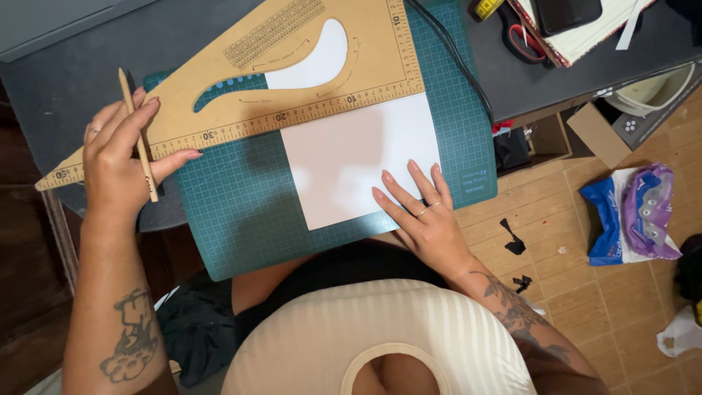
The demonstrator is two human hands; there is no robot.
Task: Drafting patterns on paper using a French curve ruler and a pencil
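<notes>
left hand (pixel 121 164): fingers (pixel 139 117) spread, fingertips pressing down on the lower edge of the wooden pattern ruler (pixel 241 73); pencil (pixel 137 132) pinched between thumb and fingers, tip pointing up past the fingertips.
right hand (pixel 420 216): fingers (pixel 417 179) flat and slightly spread, pressing the lower right corner of the white sheet (pixel 351 157); ring on one finger.
wooden pattern ruler: large triangular template with a curved cut-out and scale marks along its edges; lies diagonally, its long edge running from under the left fingertips towards the sheet's top edge, overlapping it.
white sheet: flat on the green cutting mat (pixel 241 212), under the right fingertips, well apart from the left hand.
green cutting mat: gridded, under both ruler and sheet, overhanging the near edge of the dark table (pixel 66 80).
beyond the fingers: black cable (pixel 457 62) along the mat's right side; scissors with red-lined handles (pixel 523 36), yellow tape measure (pixel 486 7), dark phone (pixel 567 13) on a notebook.
right of the right hand, on the floor: blue and purple bags (pixel 632 212), black scraps (pixel 514 241).
</notes>
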